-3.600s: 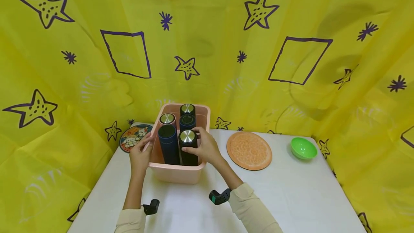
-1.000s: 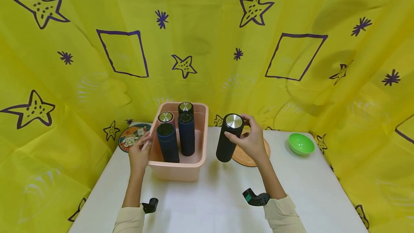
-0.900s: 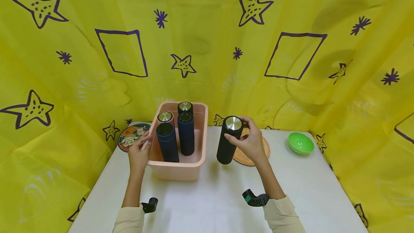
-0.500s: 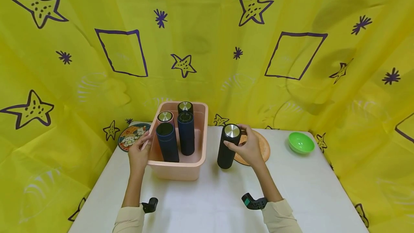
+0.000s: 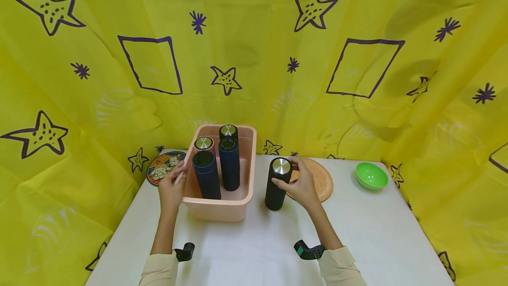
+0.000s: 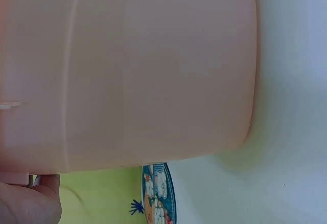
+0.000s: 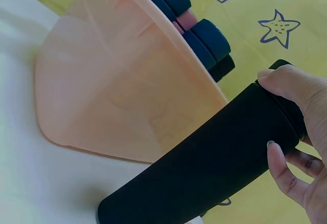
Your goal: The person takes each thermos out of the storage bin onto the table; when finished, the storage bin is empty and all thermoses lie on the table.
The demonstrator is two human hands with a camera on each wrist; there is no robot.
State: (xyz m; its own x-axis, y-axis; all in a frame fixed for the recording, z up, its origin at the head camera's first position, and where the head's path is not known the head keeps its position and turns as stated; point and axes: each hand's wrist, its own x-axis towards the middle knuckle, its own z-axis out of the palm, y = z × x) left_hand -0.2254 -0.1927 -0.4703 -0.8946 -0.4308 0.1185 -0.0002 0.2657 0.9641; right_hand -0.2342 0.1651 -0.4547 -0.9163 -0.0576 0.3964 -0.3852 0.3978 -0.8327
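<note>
My right hand (image 5: 302,185) holds a black thermos flask (image 5: 275,193) with a silver lid by its upper part, thumb on the near side. The flask stands upright just right of the pink plastic tub (image 5: 216,212); I cannot tell whether its base touches the table. In the right wrist view the flask (image 7: 199,157) crosses in front of the tub's wall. My left hand (image 5: 171,189) grips the tub's left rim. Inside the tub stand two dark blue flasks, one nearer (image 5: 207,178) and one farther (image 5: 229,167), a pink flask (image 5: 204,144) and another black flask (image 5: 228,132).
An orange round mat (image 5: 313,180) lies behind the right hand, partly covered by it. Farther right sits a green bowl (image 5: 371,175). A patterned round plate or mat (image 5: 158,169) is left of the tub. A yellow printed curtain (image 5: 254,109) borders the white table (image 5: 246,250).
The right hand has taken the black flask out of the tub's near right corner, carried it right, then lowered it, lately drifting slightly left. The left hand stays on the rim.
</note>
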